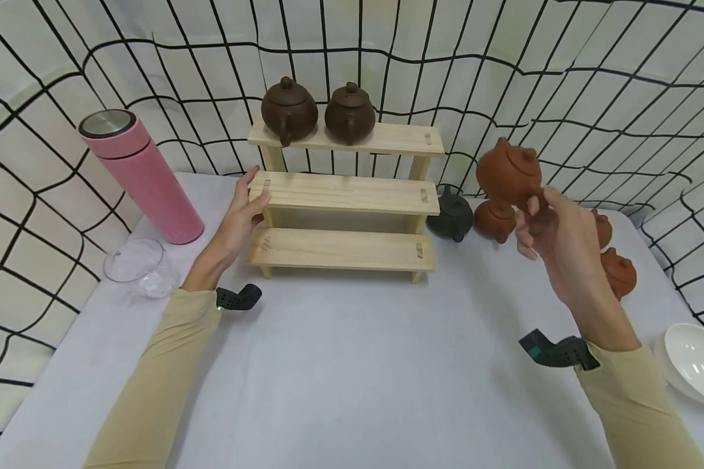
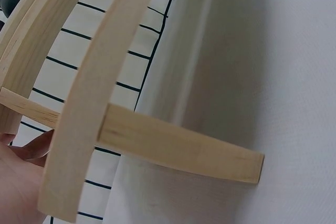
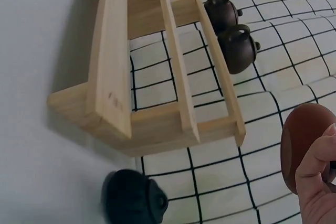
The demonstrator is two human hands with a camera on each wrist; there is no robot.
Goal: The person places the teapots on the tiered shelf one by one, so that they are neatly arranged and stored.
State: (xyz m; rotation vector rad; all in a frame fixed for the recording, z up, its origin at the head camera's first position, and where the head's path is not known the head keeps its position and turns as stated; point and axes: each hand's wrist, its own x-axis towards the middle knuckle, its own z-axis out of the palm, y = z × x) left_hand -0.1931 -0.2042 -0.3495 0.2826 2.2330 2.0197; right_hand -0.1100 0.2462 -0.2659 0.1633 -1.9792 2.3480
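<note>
My right hand (image 1: pixel 563 241) holds a reddish-brown clay teapot (image 1: pixel 507 170) up off the table, to the right of a three-tier wooden stand (image 1: pixel 343 249). In the right wrist view, fingers curl at the side of this teapot (image 3: pixel 304 142). My left hand (image 1: pixel 234 225) grips the left end of the stand's middle shelf, thumb at the front. The left wrist view shows that hand (image 2: pixel 23 177) partly behind the wooden boards (image 2: pixel 89 98). Two dark brown teapots, one left (image 1: pixel 289 112) and one right (image 1: pixel 350 115), sit on the top shelf; the lower two shelves are bare.
A black teapot (image 1: pixel 450 216) and a reddish teapot (image 1: pixel 495 220) stand right of the stand. Two more reddish teapots, one at the front (image 1: pixel 618 272), are partly behind my right hand. A white bowl (image 1: pixel 695 365), pink flask (image 1: pixel 146 179) and clear glass dish (image 1: pixel 135 260) stand nearer the sides. Black-lined grid surrounds the table.
</note>
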